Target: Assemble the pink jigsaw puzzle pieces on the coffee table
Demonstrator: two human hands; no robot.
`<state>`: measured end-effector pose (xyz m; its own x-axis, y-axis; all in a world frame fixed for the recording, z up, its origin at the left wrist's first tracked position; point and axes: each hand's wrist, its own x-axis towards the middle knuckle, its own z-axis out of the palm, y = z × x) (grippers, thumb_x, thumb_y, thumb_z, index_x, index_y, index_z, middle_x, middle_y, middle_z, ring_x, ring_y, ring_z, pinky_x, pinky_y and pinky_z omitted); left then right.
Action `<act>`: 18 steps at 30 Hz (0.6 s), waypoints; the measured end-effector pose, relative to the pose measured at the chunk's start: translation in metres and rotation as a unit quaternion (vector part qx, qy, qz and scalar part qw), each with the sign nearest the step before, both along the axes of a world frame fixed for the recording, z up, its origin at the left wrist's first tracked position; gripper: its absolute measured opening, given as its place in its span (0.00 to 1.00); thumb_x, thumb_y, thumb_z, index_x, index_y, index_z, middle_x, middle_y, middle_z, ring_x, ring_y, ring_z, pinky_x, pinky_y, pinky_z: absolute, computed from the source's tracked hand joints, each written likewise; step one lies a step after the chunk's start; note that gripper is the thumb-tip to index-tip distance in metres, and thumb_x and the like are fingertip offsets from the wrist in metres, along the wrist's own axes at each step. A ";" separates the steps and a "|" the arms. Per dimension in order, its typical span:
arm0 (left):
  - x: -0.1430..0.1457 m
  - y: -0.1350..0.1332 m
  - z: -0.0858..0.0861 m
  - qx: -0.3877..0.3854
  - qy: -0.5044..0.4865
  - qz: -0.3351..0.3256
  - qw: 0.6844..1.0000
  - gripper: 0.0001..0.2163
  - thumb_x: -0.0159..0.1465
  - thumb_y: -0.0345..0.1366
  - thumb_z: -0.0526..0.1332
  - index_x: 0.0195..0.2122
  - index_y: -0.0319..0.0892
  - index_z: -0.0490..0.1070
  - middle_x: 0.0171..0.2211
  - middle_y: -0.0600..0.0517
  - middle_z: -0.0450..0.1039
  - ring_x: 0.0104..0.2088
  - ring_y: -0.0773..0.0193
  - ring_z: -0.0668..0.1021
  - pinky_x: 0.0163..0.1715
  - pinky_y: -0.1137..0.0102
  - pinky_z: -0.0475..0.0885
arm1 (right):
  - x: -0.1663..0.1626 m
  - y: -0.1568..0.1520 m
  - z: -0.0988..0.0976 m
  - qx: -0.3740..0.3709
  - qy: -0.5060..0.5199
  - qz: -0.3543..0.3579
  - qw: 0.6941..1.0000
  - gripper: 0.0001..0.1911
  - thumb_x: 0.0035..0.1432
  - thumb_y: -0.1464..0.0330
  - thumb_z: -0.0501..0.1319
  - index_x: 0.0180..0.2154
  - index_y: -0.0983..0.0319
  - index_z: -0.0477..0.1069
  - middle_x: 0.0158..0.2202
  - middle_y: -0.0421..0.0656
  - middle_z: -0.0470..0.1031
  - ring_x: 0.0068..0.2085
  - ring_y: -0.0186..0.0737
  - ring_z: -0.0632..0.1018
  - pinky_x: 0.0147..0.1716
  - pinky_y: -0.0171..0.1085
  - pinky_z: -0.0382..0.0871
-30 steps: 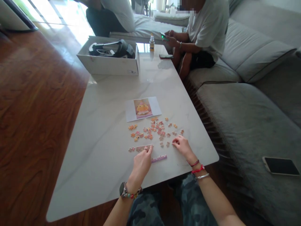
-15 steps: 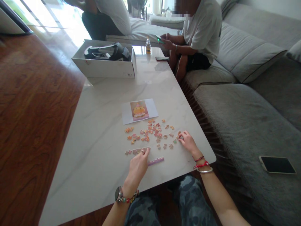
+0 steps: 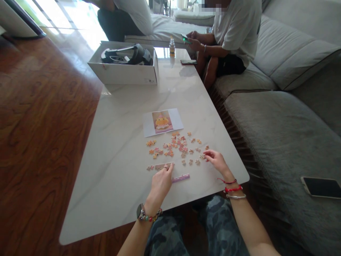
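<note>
Loose jigsaw puzzle pieces (image 3: 179,142) in orange, pink and cream lie scattered on the white marble-patterned table (image 3: 112,142). My left hand (image 3: 162,179) has its fingertips on the right end of a joined strip of puzzle pieces (image 3: 161,166). Just right of that hand lies a purple joined strip (image 3: 181,178), partly hidden by it. At the right side of the scatter, my right hand (image 3: 217,161) has thumb and fingertips closed at a small pale puzzle piece (image 3: 201,156). Behind the pieces is a paper sheet with a printed yellow figure (image 3: 162,122).
An open white box (image 3: 128,74) holding a black-and-grey device stands at the far left of the table. A small bottle (image 3: 172,49) and a dark phone (image 3: 188,62) are at the far end. A person (image 3: 237,35) sits on the grey sofa (image 3: 279,117); another phone (image 3: 322,187) lies there.
The view has shifted slightly, moving the scene right and up. My right fingertips have moved from beside the edge piece onto a pale piece lower in the scatter. My left hand stays at the strip.
</note>
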<state>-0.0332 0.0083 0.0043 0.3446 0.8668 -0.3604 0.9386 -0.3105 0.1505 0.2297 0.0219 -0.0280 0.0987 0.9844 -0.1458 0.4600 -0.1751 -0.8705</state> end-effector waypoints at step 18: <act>-0.001 -0.001 -0.004 -0.004 0.002 0.007 1.000 0.22 0.60 0.24 0.47 0.55 0.43 0.55 0.41 0.42 0.70 0.38 0.61 0.76 0.34 0.69 0.71 | -0.001 0.005 -0.006 0.084 -0.245 0.117 0.959 0.05 0.46 0.75 0.61 0.29 0.61 0.69 0.37 0.44 0.65 0.43 0.42 0.67 0.44 0.42 0.63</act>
<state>-0.0343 0.0075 0.0005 0.3310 0.8687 -0.3684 0.9434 -0.2965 0.1484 0.2290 0.0265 -0.0343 -0.1117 0.9934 0.0246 0.8302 0.1069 -0.5471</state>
